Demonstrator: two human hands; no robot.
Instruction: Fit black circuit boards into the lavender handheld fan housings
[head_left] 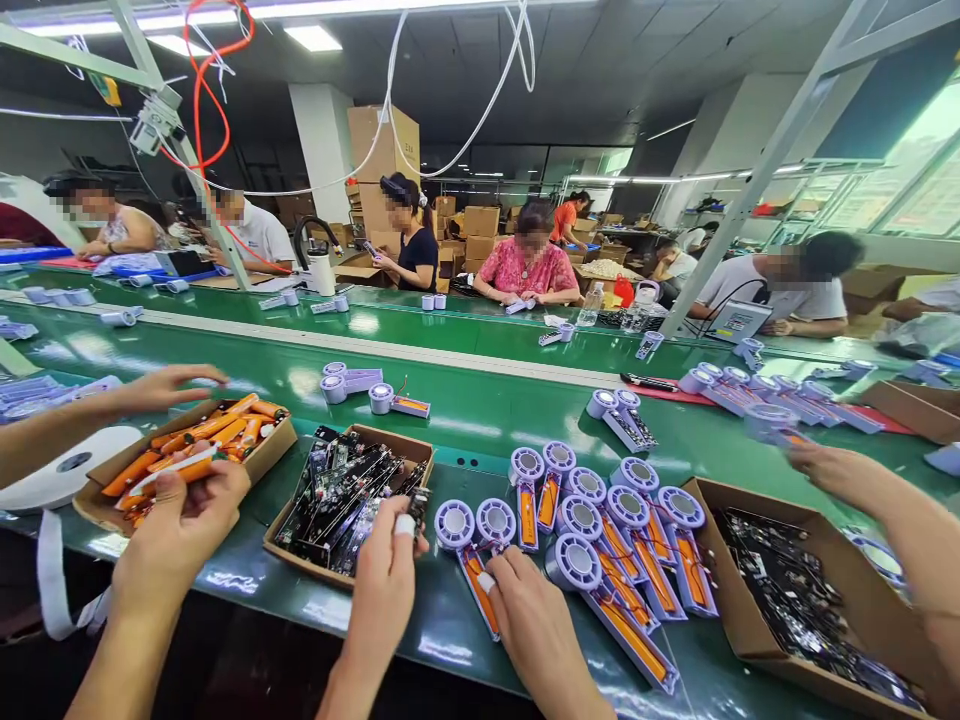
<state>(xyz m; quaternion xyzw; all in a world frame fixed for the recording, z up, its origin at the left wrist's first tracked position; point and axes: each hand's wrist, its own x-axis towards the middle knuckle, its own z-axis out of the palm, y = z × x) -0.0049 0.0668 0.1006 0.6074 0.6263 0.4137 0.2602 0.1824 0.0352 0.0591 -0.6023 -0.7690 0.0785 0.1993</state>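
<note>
1. Left hand (382,590): fingers appear closed in a pinch on a black circuit board (418,507), at the rim of a cardboard tray (304,565) of boards.
2. Right hand (536,630): rests on the orange strip (474,590) of a round-headed lilac assembly (455,525); closure cannot be told.
3. Assembly position: 11 o'clock from the right hand, long axis running 11 to 5 o'clock. The right hand is nearer.
4. Further assemblies (622,530) stand at 1 o'clock on the green conveyor belt (450,650).
</note>
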